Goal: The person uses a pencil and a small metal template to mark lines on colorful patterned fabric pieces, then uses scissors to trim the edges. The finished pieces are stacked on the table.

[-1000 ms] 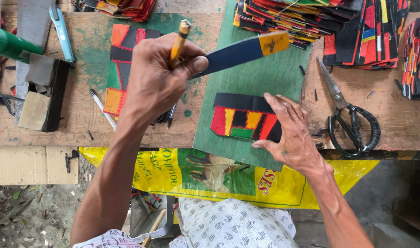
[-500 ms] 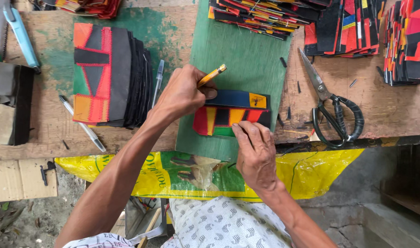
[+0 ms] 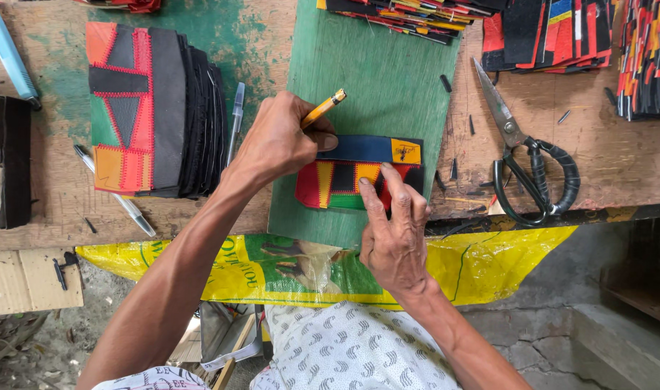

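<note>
Left hand [image 3: 283, 141] grips upward-right-slanting pencil [image 3: 323, 108]; right hand [image 3: 391, 224] flat on sideways-lying patchwork piece [image 3: 344, 184].

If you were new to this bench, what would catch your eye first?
First, the left hand gripping a yellow pencil over a dark blue strip, while the right hand presses a red, yellow and green patchwork piece on the green board. Black-handled scissors lie right.

Worn wooden workbench [image 3: 489, 137] fills the view, green paint patches up at eleven o'clock. Dead centre lies a green board [image 3: 373, 87]. At nine o'clock sits a stack of stitched patchwork pieces [image 3: 153, 108], two pens [image 3: 235, 119] beside it. Black-handled scissors [image 3: 528, 162] rest at three o'clock. Piles of coloured strips [image 3: 561, 29] crowd twelve to two o'clock.
</note>
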